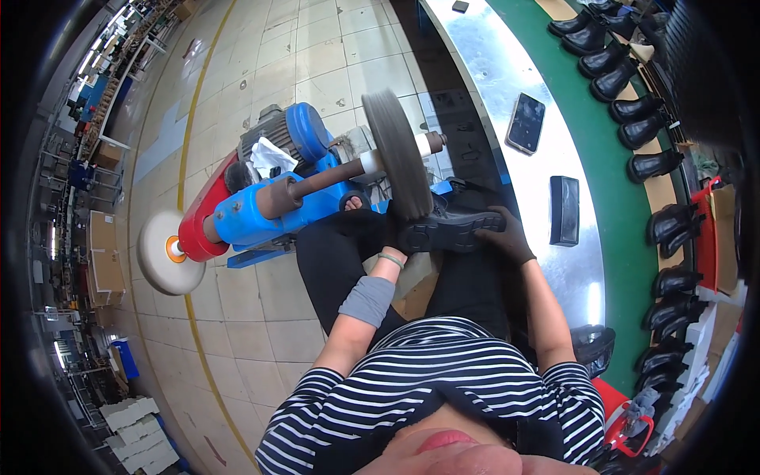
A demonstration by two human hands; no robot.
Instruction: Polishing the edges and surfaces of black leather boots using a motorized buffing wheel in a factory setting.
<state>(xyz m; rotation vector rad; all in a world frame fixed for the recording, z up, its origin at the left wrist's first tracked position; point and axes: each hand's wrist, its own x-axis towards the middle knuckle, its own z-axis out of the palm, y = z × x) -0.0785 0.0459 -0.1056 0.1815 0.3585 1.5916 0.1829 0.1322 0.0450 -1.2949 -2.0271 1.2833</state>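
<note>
Stripes of black and white run across the person's top (451, 352), nearest the camera, with black trousers (326, 261) below it. A grey band (369, 301) wraps the left forearm, and a bracelet (391, 259) circles that wrist. Beyond the knees, a black shoe (453, 229) is held up, sole turned toward the person. The right hand (513, 237), in a dark glove, grips the shoe's right end, fingers (489, 222) closed around it. The left hand (393, 231) is at the shoe's other end, mostly hidden, so I cannot tell how its fingers are set. Just behind, the lower edge of a grey-brown wheel (396, 150), its surface blurred, overlaps the shoe's upper and looks to be touching it. The wheel sits on a shaft (332, 178) running left into a blue and red machine (249, 214), which ends in a white wheel (158, 253). White cloth (269, 156) lies beside the motor (269, 131).

To the right stands a metal worktop (546, 162) bearing a black box (564, 210) and, farther along, a phone (526, 123). Past it runs a green strip (603, 166), then a line of black shoes (612, 81). On the far left, beyond the tiled floor (237, 324) and its yellow line (187, 142), a cardboard box (105, 253) stands by crowded racks (107, 103).
</note>
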